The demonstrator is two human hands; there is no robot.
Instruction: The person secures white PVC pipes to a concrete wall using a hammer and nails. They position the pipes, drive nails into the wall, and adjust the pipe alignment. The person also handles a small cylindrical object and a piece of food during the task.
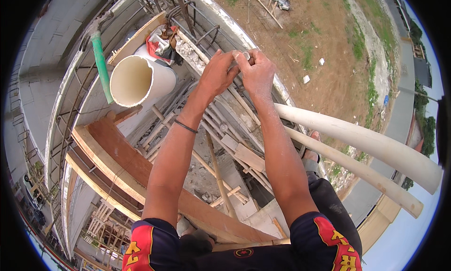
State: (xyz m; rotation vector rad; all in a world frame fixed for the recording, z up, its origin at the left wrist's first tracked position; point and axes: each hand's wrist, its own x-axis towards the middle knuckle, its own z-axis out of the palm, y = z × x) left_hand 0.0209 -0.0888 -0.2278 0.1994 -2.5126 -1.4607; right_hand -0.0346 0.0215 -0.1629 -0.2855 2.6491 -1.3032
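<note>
My left hand [218,74] and my right hand [258,76] meet in front of me, over the far wall edge. Both are closed, with thumbs and fingers pinched together. A small pale bit [246,56] shows between the fingertips, too small to name. Steel rebar [206,36] runs just beyond my left hand. A wide cream plastic pipe [162,81] stands to the left of my left forearm. To the right of my right forearm, a long white pipe [357,135] and a thinner pole [352,163] slant outward.
Curved timber formwork [110,163] sweeps below my left arm. A green pipe [100,66] rises at the left, near a red and white bag [162,43]. Bamboo poles [218,177] and planks fill the deep gap beneath my arms. Beyond the wall lies brown dirt ground [291,50].
</note>
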